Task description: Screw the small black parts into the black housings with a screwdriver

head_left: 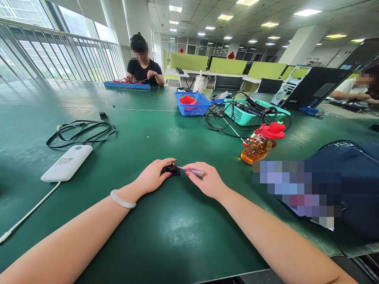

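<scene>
On the green table a small black device with a flat square base lies in front of me; its exact kind is too small to tell. The thumb and fingers of my left hand close on its left side. My right hand pinches the clear purplish handle of a small screwdriver. Its thin metal shaft points left, and the tip is at the right part of the black device. Whether the tip touches it I cannot tell.
To the left lie a white power bank and a looped black cable. Ahead stand a blue basket and a turquoise basket with cables. A red-lidded bottle and a dark bag are right. A person sits opposite.
</scene>
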A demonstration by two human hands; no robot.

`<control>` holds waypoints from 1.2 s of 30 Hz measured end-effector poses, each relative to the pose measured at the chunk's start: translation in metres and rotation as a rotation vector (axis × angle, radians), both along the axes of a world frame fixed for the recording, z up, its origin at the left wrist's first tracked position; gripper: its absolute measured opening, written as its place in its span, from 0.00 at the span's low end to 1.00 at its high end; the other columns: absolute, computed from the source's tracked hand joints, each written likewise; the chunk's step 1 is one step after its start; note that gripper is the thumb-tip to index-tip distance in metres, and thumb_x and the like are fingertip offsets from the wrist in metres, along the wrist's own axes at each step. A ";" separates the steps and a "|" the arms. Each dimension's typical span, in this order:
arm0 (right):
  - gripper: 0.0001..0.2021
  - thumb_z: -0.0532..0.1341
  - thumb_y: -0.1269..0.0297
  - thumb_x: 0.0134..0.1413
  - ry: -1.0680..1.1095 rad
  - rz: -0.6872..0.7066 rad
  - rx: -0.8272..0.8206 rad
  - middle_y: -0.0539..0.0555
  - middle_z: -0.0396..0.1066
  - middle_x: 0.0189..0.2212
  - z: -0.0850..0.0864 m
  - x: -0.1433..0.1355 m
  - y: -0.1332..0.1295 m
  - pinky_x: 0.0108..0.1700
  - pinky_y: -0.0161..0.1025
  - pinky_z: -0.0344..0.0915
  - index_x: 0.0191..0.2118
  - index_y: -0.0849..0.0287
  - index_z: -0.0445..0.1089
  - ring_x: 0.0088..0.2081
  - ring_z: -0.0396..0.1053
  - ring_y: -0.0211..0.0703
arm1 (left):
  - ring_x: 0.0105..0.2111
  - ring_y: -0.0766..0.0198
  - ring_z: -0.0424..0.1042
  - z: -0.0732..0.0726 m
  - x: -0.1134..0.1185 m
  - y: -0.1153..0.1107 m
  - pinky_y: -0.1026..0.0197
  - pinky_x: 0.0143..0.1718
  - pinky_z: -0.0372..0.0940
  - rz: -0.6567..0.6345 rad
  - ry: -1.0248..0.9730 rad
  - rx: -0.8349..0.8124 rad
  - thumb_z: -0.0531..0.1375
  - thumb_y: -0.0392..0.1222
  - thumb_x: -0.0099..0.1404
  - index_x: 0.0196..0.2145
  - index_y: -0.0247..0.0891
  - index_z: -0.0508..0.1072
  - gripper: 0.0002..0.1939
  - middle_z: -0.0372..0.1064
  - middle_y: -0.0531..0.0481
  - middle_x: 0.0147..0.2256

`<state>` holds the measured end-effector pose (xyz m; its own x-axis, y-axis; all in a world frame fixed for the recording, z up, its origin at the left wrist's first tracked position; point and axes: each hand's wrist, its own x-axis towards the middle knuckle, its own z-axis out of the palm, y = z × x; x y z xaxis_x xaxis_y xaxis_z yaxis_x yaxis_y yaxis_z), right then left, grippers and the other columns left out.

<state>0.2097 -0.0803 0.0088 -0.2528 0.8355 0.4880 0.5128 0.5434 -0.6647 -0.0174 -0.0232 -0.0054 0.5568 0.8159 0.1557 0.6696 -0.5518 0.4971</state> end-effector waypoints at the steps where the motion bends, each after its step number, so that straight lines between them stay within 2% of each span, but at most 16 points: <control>1: 0.07 0.59 0.63 0.59 0.025 -0.003 -0.027 0.51 0.78 0.38 0.000 0.000 0.000 0.46 0.43 0.68 0.41 0.52 0.74 0.39 0.74 0.42 | 0.53 0.54 0.69 0.001 0.000 0.000 0.49 0.57 0.63 0.001 0.000 0.000 0.55 0.43 0.66 0.60 0.46 0.64 0.24 0.72 0.48 0.53; 6: 0.07 0.59 0.58 0.58 0.215 -0.043 -0.215 0.48 0.72 0.27 -0.005 0.005 0.006 0.33 0.38 0.67 0.37 0.55 0.67 0.26 0.69 0.37 | 0.53 0.54 0.69 0.004 0.001 -0.002 0.49 0.56 0.63 0.006 0.007 -0.036 0.55 0.43 0.66 0.61 0.47 0.62 0.25 0.73 0.49 0.51; 11: 0.14 0.63 0.51 0.52 0.442 -0.007 -0.395 0.47 0.70 0.26 -0.012 0.010 0.020 0.29 0.37 0.66 0.34 0.55 0.65 0.23 0.66 0.35 | 0.54 0.53 0.67 0.003 0.000 0.000 0.47 0.57 0.62 0.003 -0.004 -0.049 0.55 0.43 0.66 0.61 0.47 0.61 0.26 0.74 0.50 0.51; 19: 0.20 0.69 0.47 0.44 0.662 0.050 -0.561 0.46 0.69 0.25 -0.021 0.016 0.030 0.31 0.38 0.65 0.34 0.57 0.67 0.22 0.65 0.34 | 0.54 0.53 0.68 0.004 0.000 0.000 0.47 0.57 0.62 -0.007 -0.007 -0.047 0.55 0.44 0.66 0.61 0.47 0.62 0.25 0.74 0.49 0.52; 26: 0.19 0.70 0.50 0.43 0.614 0.095 -0.582 0.46 0.70 0.26 -0.020 0.016 0.028 0.35 0.39 0.64 0.36 0.57 0.68 0.24 0.66 0.34 | 0.54 0.53 0.68 0.000 -0.001 0.001 0.47 0.57 0.62 0.000 -0.014 -0.042 0.55 0.44 0.65 0.62 0.48 0.60 0.27 0.74 0.49 0.52; 36: 0.16 0.72 0.55 0.38 0.616 0.054 -0.593 0.45 0.70 0.25 -0.015 0.015 0.026 0.41 0.41 0.68 0.33 0.56 0.72 0.27 0.69 0.36 | 0.54 0.52 0.67 0.004 0.000 -0.002 0.47 0.56 0.62 -0.002 0.003 -0.035 0.54 0.44 0.66 0.62 0.47 0.60 0.27 0.74 0.48 0.51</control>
